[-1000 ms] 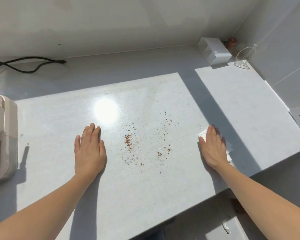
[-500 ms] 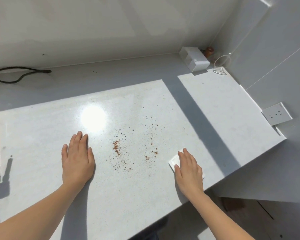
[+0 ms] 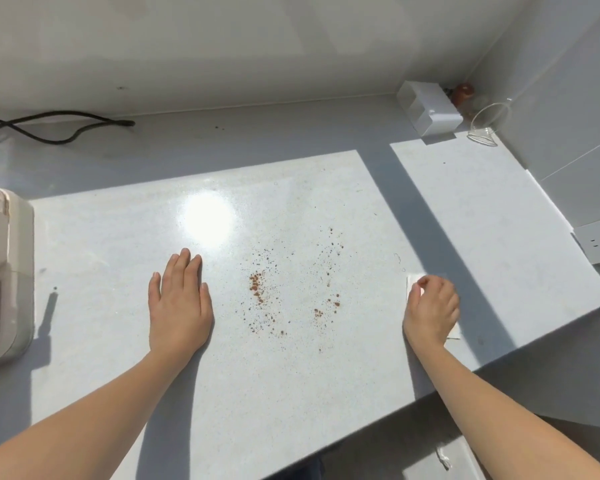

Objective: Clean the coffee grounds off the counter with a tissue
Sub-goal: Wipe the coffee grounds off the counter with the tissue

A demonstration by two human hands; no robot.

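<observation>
A: Where do things stand?

B: The coffee grounds (image 3: 293, 289) lie scattered across the sunlit middle of the counter (image 3: 291, 393), in 2 loose patches, none of them wiped yet. The tissue (image 3: 411, 284) sits at the right of the frame, under the right hand (image 3: 432, 306).

A: And the hands?

B: The left hand (image 3: 179, 303) lies flat on the counter, fingers together and straight, just left of the grounds and holding nothing. The right hand is curled, fingertips bent down onto the tissue as if gathering it. Only a white corner shows above the knuckles and a strip below the wrist, so I cannot tell whether it is truly pinched or only pressed.

A: What could go wrong?

B: I see 3 risks. The tissue looks thin, so a hard drag could tear it or bunch it into a small wad that skips grains. A dry sweep may push the fine specks outward, toward the near edge at the bottom of the frame, and drop them on the floor. A sweep leftward could also carry grounds against the left hand.

A: Anything else close by?

B: A beige appliance (image 3: 0, 278) stands at the left edge, well apart from the spill.
</observation>
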